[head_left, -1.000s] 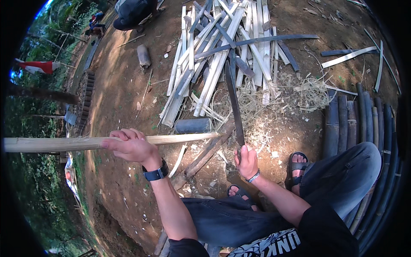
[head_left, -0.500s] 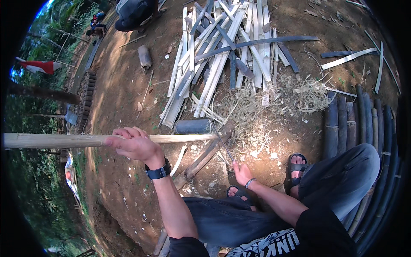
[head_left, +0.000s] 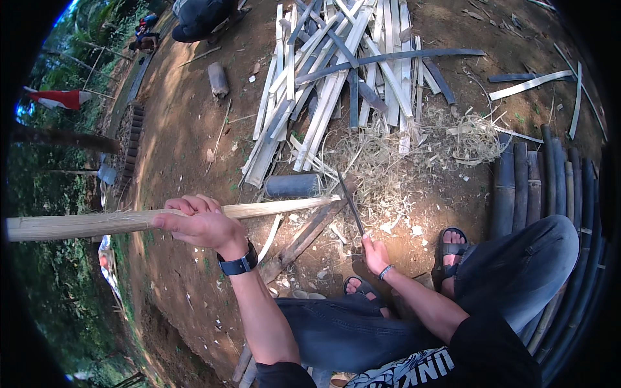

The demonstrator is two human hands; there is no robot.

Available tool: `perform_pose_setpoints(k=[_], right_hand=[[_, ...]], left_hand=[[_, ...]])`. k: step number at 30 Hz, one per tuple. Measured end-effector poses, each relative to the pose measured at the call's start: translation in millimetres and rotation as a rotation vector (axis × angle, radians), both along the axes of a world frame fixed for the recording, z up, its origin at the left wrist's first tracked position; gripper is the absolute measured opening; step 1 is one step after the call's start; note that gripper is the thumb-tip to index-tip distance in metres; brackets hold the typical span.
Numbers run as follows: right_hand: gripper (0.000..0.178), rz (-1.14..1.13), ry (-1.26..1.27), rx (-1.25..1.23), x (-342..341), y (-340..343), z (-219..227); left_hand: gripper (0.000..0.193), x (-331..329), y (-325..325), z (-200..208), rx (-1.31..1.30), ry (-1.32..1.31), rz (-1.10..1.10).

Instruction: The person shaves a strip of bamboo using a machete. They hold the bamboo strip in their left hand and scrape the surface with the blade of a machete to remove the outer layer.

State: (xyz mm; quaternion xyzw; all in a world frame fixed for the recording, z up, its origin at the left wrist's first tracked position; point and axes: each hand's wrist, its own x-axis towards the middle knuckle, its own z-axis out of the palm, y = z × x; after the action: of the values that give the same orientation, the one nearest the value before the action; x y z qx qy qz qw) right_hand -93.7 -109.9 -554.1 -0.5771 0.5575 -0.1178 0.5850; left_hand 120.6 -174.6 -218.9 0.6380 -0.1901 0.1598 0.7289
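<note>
My left hand (head_left: 200, 223), with a dark watch at the wrist, is closed around a long pale bamboo strip (head_left: 281, 207). The strip runs leftward out of view, and its right end lies over the upper end of a wooden log (head_left: 301, 240) on the ground. Whether strip and log touch, I cannot tell. In my right hand (head_left: 375, 254) is a long, thin dark-bladed knife (head_left: 351, 205), its handle hidden by the fingers. The blade tilts up and leftward, just right of the strip's end and apart from it.
A heap of split bamboo strips (head_left: 330, 84) lies ahead, with curly shavings (head_left: 381, 158) at its near side. A short dark bamboo section (head_left: 292, 185) sits beyond the strip. Dark bamboo poles (head_left: 521, 187) line the right. Another person (head_left: 200, 18) is at the far left.
The knife has moved rightward, off the strip's end, and its blade stands steeper. The strip's left part has dropped slightly, while my left hand keeps its grip.
</note>
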Motion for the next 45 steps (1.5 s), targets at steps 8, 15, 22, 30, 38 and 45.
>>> perform_pose_setpoints(k=[8, 15, 22, 30, 38, 45], right_hand=[[0.051, -0.056, -0.202, 0.121, -2.8, 3.2, 3.8], [0.053, -0.205, -0.718, 0.408, 12.3, -67.8, 118.4], [0.051, -0.016, -0.252, 0.532, 15.0, -8.7, 41.5], [0.050, -0.181, -0.738, 0.148, 18.2, -68.7, 138.5], [0.053, -0.023, -0.432, 0.440, 27.0, -22.6, 88.1], [0.056, -0.057, -0.330, -0.118, 15.5, -19.6, 62.6]], left_hand=[[0.059, -3.1, -9.6, -0.6, -0.016, 0.007, -0.066], [0.059, 10.0, 9.4, -4.0, -0.003, -0.003, -0.062], [0.059, 3.8, 9.1, -1.1, 0.015, 0.001, -0.044], [0.059, 6.5, 12.6, -3.2, 0.012, 0.014, -0.020], [0.059, 4.2, 15.3, -5.5, 0.008, 0.028, -0.027], [0.059, 4.4, -3.6, -0.1, 0.001, 0.002, -0.072]])
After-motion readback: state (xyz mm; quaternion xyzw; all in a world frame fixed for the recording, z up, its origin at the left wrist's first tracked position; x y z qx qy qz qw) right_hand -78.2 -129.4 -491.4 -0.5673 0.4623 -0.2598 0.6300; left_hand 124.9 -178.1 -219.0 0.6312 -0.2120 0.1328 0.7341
